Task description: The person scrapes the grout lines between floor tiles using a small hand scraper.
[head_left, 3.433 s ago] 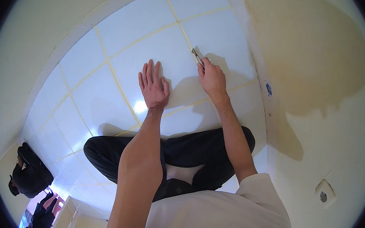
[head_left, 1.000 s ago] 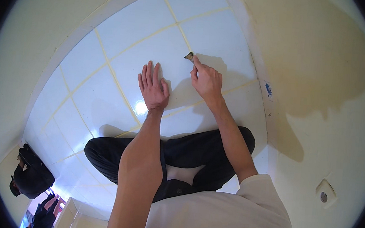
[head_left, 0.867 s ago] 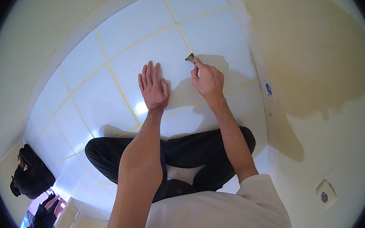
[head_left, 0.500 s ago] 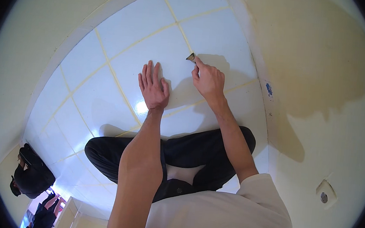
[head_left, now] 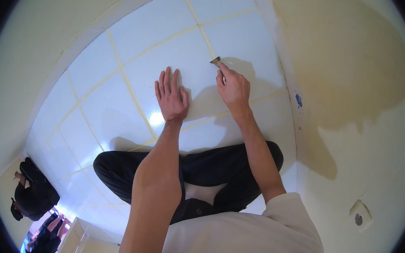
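Observation:
My right hand (head_left: 234,89) is closed around a small scraper (head_left: 215,61), with the index finger stretched toward its blade. The blade meets the floor at a yellow grout line (head_left: 207,41) between pale, glossy tiles. Most of the handle is hidden by my fingers. To the left, my left hand (head_left: 173,99) lies flat on a tile (head_left: 145,72), palm down, fingers stretched out and nothing held.
My crossed legs in dark trousers (head_left: 223,171) rest on the floor close to me. A cream wall (head_left: 343,152) with a recessed fitting (head_left: 359,218) rises on the right. Far left, a person in dark clothes (head_left: 38,194) sits by another wall.
My right hand and the scraper have shifted slightly right and away from me, up along the grout line. My left hand stays in place on the tile.

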Motion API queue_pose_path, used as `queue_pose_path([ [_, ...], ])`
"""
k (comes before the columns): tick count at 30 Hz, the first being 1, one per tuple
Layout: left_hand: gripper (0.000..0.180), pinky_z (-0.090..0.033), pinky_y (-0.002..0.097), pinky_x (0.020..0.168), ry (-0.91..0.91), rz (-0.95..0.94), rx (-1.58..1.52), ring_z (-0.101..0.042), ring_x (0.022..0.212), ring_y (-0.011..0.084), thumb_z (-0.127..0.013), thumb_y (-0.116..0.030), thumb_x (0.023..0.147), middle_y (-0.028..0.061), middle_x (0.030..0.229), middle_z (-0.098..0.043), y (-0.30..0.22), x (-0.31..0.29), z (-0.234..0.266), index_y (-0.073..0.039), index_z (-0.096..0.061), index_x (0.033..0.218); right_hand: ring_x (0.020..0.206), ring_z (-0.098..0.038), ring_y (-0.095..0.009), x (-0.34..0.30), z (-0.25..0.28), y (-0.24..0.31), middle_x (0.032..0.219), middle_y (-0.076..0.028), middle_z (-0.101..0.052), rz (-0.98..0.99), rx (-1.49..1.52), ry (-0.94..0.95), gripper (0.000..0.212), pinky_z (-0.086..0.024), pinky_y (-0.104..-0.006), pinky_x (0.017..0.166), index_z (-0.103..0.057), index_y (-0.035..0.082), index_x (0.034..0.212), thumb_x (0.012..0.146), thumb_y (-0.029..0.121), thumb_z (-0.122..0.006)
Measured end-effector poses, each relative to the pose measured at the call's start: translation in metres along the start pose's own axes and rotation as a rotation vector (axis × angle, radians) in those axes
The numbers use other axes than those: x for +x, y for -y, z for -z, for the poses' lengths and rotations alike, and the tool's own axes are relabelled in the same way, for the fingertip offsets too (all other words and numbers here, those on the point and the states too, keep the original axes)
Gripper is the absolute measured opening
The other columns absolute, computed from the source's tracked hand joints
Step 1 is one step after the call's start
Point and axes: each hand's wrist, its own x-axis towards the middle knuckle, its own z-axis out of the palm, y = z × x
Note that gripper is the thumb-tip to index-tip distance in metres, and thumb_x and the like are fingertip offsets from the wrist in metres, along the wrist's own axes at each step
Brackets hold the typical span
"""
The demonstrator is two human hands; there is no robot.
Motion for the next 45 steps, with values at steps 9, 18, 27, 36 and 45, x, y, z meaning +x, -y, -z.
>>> queue_pose_path([
  [9,0.06,-0.014,0.0529,0.127,0.004,0.002,0.001,-0.025,0.155,0.0293,-0.048,-0.02,0.095,0.0088,0.166,-0.032,0.002,0.0,-0.001,-0.016,-0.041,0.155,0.064,-0.068,-0.033,-0.001,-0.003,-0.001,0.073,-0.013,-0.07,-0.004,-0.073,0.088,0.029,-0.052,-0.0477,0.057,-0.069,0.012,0.121,0.094,0.019,-0.064],
  [18,0.061,-0.013,0.0524,0.128,0.002,-0.009,0.023,-0.024,0.156,0.0286,-0.048,-0.021,0.096,0.0083,0.166,-0.032,0.004,-0.002,-0.001,-0.016,-0.04,0.155,0.063,-0.068,-0.035,-0.002,-0.001,0.003,0.07,-0.014,-0.068,-0.022,-0.094,0.159,0.033,-0.053,-0.0495,0.057,-0.065,0.01,0.126,0.094,0.019,-0.062],
  [27,0.061,-0.013,0.0517,0.128,-0.008,-0.018,0.007,-0.024,0.156,0.0286,-0.048,-0.02,0.096,0.0087,0.166,-0.032,0.003,-0.002,0.001,-0.016,-0.04,0.156,0.058,-0.066,-0.036,-0.004,-0.008,0.002,0.063,-0.015,-0.065,0.006,-0.093,0.106,0.035,-0.053,-0.0483,0.056,-0.069,0.012,0.128,0.095,0.02,-0.063],
  [36,0.062,-0.013,0.0526,0.128,0.012,-0.005,0.023,-0.024,0.155,0.0296,-0.049,-0.021,0.095,0.0095,0.166,-0.031,0.002,-0.002,0.003,-0.014,-0.04,0.156,0.058,-0.067,-0.036,-0.004,-0.001,0.003,0.062,-0.015,-0.065,-0.009,-0.101,0.123,0.034,-0.053,-0.0487,0.057,-0.07,0.014,0.127,0.094,0.019,-0.063],
  [45,0.06,-0.013,0.0528,0.128,0.02,0.002,0.014,-0.024,0.155,0.03,-0.049,-0.021,0.095,0.0095,0.166,-0.031,0.002,-0.002,0.001,-0.015,-0.041,0.155,0.061,-0.069,-0.033,-0.004,0.003,0.008,0.067,-0.014,-0.069,0.001,-0.173,0.228,0.034,-0.053,-0.0467,0.055,-0.068,0.011,0.125,0.093,0.019,-0.063],
])
